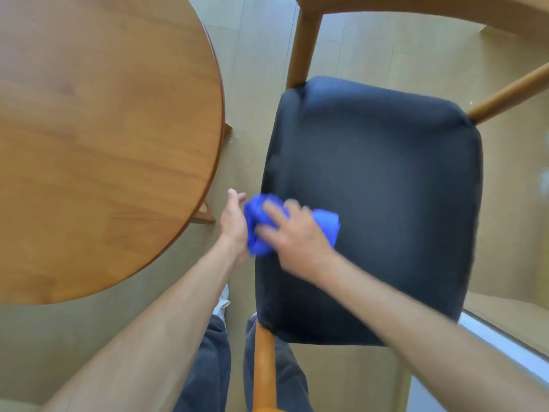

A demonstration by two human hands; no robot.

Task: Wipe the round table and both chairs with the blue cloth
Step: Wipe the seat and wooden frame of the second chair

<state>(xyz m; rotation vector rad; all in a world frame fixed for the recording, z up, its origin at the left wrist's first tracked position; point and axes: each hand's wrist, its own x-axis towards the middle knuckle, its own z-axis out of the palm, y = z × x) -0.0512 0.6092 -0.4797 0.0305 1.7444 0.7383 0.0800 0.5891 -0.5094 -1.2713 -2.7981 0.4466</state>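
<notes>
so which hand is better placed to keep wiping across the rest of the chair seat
Probably the right hand: it lies flat on the blue cloth, on the black seat. The left hand sits at the seat's edge, beside the cloth.

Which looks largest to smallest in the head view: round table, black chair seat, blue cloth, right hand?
1. round table, partly cut off by the frame
2. black chair seat
3. blue cloth and right hand: alike, cloth partly covered, so unranked

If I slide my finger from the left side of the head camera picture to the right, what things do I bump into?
Round wooden table → left hand → crumpled blue cloth → right hand → black padded chair seat → wooden chair leg.
</notes>
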